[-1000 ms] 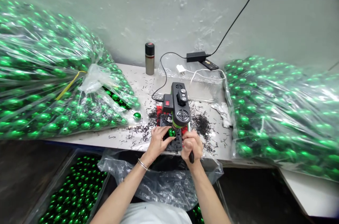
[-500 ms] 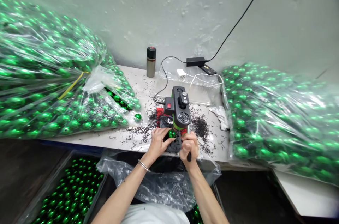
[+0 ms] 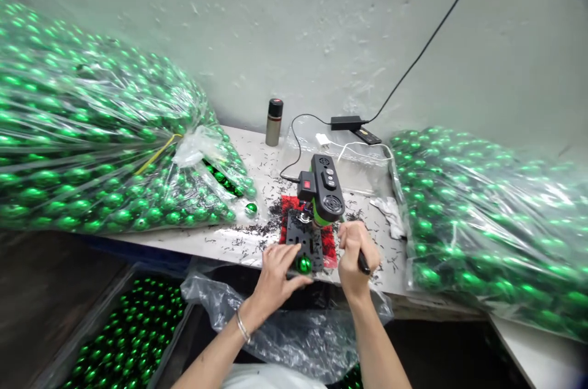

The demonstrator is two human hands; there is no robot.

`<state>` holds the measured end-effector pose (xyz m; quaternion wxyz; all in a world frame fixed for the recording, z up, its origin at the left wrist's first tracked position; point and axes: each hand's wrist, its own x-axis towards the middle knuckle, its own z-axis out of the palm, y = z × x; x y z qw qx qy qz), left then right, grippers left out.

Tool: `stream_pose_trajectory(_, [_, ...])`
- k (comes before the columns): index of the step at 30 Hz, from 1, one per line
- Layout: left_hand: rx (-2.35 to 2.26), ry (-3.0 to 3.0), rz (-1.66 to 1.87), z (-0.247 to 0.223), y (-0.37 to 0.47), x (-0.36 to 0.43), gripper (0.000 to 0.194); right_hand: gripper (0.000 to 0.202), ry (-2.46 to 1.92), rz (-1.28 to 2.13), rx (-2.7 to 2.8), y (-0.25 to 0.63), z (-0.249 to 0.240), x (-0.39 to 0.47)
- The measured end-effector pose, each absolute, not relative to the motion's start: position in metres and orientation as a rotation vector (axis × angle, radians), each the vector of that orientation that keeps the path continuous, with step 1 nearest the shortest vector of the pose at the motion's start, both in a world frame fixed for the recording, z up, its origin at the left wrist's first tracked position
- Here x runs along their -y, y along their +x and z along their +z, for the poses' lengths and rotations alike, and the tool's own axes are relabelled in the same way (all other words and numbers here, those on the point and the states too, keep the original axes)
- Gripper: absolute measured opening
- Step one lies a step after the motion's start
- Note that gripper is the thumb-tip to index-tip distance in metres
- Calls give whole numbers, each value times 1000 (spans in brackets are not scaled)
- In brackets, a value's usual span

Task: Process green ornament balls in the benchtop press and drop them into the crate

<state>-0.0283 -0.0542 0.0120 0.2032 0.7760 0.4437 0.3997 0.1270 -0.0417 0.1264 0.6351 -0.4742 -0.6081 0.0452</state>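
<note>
A shiny green ball (image 3: pixel 304 264) lies at the near end of the black slotted base plate (image 3: pixel 294 228) of a small black and green machine (image 3: pixel 327 188). My left hand (image 3: pixel 275 275) is beside the ball, fingers apart, with the fingertips over the plate's left edge and the thumb below the ball. My right hand (image 3: pixel 357 256) is wrapped round the black-tipped lever handle (image 3: pixel 364 263) at the machine's right. Under the plate lies a red mat (image 3: pixel 329 248), with small black bits (image 3: pixel 261 228) scattered around.
Big clear bags of green balls stand left (image 3: pixel 92 144) and right (image 3: pixel 496 223). Behind the machine are a bottle (image 3: pixel 274 124), a power adapter (image 3: pixel 346 123) and cables. Below the table edge (image 3: pixel 206 251) are plastic sheeting (image 3: pixel 294 331) and a bin of green balls (image 3: pixel 124 328).
The green ball has moved from under the machine's head to the plate's near end. My left fingers have spread from it. My right hand has swung out to the right with the lever.
</note>
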Motion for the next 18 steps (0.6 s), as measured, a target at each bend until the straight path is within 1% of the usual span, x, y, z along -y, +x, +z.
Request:
stream_pose_trajectory(1, [-1263, 2191, 1113, 11, -35, 58, 63, 35, -1060, 95, 1391, 127, 123, 41])
stream_pose_trajectory(2, [-1318, 2202, 1124, 12, -42, 58, 62, 34, -1036, 87, 1392, 127, 119, 41])
stream_pose_trajectory(5, [-1579, 2183, 1206, 22, -63, 31, 44, 33, -989, 69, 1391, 126, 110, 40])
stream_pose_trajectory(7, [-1750, 2185, 1202, 36, -77, -1, 37, 33, -983, 62, 1399, 127, 108, 40])
stream_pose_trajectory(8, [-1827, 2204, 1118, 43, -83, -18, 35, 33, -985, 60, 1406, 127, 109, 40])
stream_pose_trajectory(10, [-1961, 2242, 763, 56, -94, -46, 29, 33, -984, 50, 1424, 127, 111, 40])
stream_pose_trajectory(12, [-1992, 2239, 456, 62, -100, -62, 22, 33, -982, 36, 1435, 126, 113, 41])
stream_pose_trajectory(13, [-1974, 2223, 392, 63, -102, -66, 20, 34, -981, 29, 1436, 126, 113, 42])
stream_pose_trajectory(15, [-1904, 2140, 477, 60, -105, -66, 24, 34, -976, 20, 1431, 125, 113, 42])
stream_pose_trajectory(18, [-1715, 1716, 861, 54, -105, -56, 33, 33, -981, 19, 1430, 125, 111, 42])
